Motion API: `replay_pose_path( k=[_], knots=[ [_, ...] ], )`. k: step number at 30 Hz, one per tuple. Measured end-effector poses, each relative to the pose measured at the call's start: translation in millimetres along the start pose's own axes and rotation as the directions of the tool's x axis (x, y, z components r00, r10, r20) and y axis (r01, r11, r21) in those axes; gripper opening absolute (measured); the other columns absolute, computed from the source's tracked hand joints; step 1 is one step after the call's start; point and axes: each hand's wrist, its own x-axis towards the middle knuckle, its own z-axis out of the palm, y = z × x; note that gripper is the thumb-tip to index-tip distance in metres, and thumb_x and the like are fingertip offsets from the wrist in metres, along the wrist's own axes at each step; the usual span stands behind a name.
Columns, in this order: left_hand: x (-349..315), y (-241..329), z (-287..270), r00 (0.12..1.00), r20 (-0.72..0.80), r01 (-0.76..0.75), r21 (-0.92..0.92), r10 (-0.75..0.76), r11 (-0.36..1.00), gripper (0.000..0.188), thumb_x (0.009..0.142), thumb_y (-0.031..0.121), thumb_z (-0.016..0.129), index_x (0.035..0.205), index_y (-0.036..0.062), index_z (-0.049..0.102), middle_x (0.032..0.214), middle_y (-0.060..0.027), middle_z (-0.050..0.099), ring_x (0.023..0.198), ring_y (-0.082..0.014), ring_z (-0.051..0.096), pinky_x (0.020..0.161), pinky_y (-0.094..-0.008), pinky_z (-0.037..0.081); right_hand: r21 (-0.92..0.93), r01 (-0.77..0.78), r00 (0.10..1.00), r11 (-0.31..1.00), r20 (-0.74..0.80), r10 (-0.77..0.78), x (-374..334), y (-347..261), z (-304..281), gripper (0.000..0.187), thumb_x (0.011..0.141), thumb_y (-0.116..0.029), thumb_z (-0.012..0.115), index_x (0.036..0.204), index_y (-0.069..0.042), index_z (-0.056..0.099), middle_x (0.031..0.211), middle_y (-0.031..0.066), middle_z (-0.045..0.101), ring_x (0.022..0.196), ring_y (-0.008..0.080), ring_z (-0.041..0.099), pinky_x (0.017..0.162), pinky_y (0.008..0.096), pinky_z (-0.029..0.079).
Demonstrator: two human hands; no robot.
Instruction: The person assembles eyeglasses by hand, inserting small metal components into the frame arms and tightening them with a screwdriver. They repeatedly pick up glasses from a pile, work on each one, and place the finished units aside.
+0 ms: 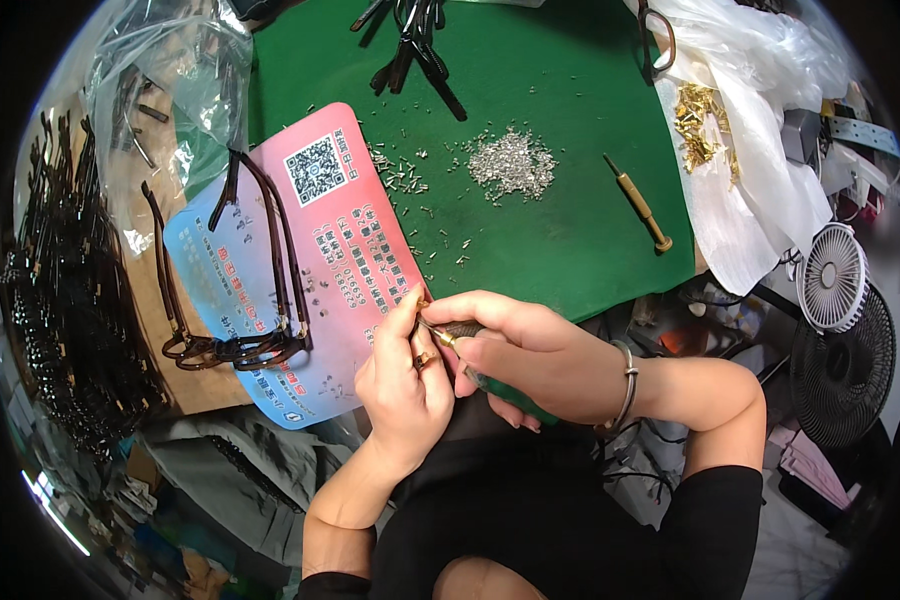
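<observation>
Close together over the front edge of the work surface, both my hands are closed. Thumb and forefinger of my left hand (407, 385) pinch a small gold-coloured metal piece (422, 304), mostly covered by fingers. A dark and gold band (424, 359) shows on one of its fingers. My right hand (540, 355) grips a slim screwdriver-like tool (448, 338) with a brass-coloured collar, its tip against the piece in the left hand. Something green (510, 392) shows under the right palm; its kind is hidden. Just left of the hands lies a pink and blue printed mat (355, 260).
Dark eyeglass frames (240, 350) rest on the printed mat. The green mat (570, 90) bears a pile of tiny silver screws (512, 165) and a brass screwdriver (638, 205). Gold parts (703, 125) lie on white plastic at right, beside fans (832, 278). Dark temples (65, 300) are heaped left.
</observation>
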Motion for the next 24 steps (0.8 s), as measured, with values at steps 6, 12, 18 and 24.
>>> replay_pose_path(
  k=[6,12,18,24],
  knots=[
    [2,-4,-5,0.997,0.072,-0.014,0.017,0.013,1.000,0.046,0.073,-0.013,0.049,0.118,-0.0046,0.051,0.078,-0.0111,0.059,0.062,-0.0204,0.061,0.060,-0.0292,0.050,-0.087,0.013,1.000,0.996,-0.018,-0.014,2,-3,1,0.033,0.093,-0.017,0.041,0.122,-0.001,0.042,0.081,0.0048,0.052,0.049,0.0081,0.049,0.042,0.0224,0.042],
    [5,-3,-6,0.995,0.075,-0.063,0.043,0.060,0.997,0.046,0.073,-0.013,0.050,0.118,-0.0046,0.051,0.073,-0.0097,0.056,0.061,-0.0201,0.060,0.061,-0.0291,0.050,-0.526,0.239,0.954,0.816,-0.032,-0.299,9,6,1,0.035,0.092,-0.013,0.046,0.125,-0.003,0.042,0.088,0.0091,0.059,0.052,0.0127,0.055,0.047,0.0238,0.044],
    [9,0,-10,0.988,0.153,-0.015,0.044,0.008,0.999,0.045,0.074,-0.012,0.050,0.118,-0.0052,0.050,0.077,-0.0104,0.057,0.068,-0.0206,0.062,0.063,-0.0295,0.051,-0.953,0.251,0.826,0.168,0.120,-0.551,13,17,-5,0.039,0.081,-0.008,0.056,0.120,-0.007,0.049,0.086,0.0121,0.058,0.054,0.0206,0.058,0.049,0.0274,0.048],
    [9,3,-7,0.995,0.085,0.052,-0.011,-0.051,0.999,0.041,0.080,-0.010,0.048,0.121,-0.0055,0.048,0.088,-0.0150,0.063,0.076,-0.0225,0.065,0.070,-0.0292,0.052,-0.992,0.088,0.838,-0.087,0.121,-0.533,-10,20,9,0.048,0.076,-0.009,0.058,0.123,-0.002,0.047,0.086,0.0104,0.054,0.059,0.0205,0.061,0.051,0.0289,0.051]
  ],
)
